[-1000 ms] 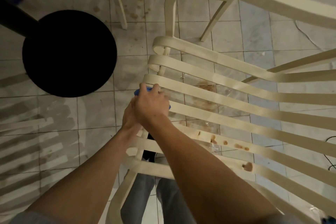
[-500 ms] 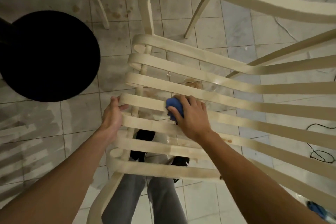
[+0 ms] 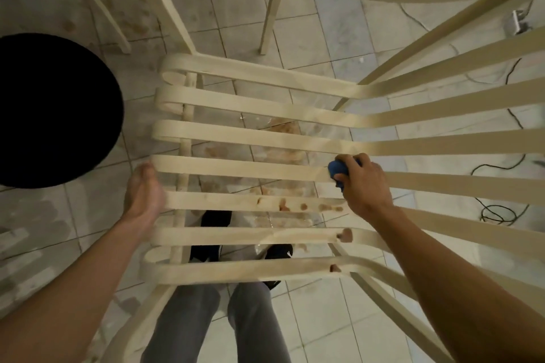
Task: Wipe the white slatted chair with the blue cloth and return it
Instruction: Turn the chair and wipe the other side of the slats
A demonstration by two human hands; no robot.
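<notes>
With your right hand [image 3: 364, 187] clenched on the blue cloth [image 3: 337, 170] mid-slat, brace the white slatted chair [image 3: 236, 166] — left hand [image 3: 143, 191] clasping its left edge — then scrub the brown spots [image 3: 284, 206] nearer you

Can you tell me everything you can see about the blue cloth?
The blue cloth is bunched into a small soft wad, deep blue. Only a bit peeks out, since the right hand wraps over it. It presses on one slat of the white slatted chair, near the middle of the seat. Brown stains sit on the slat just below it.
</notes>
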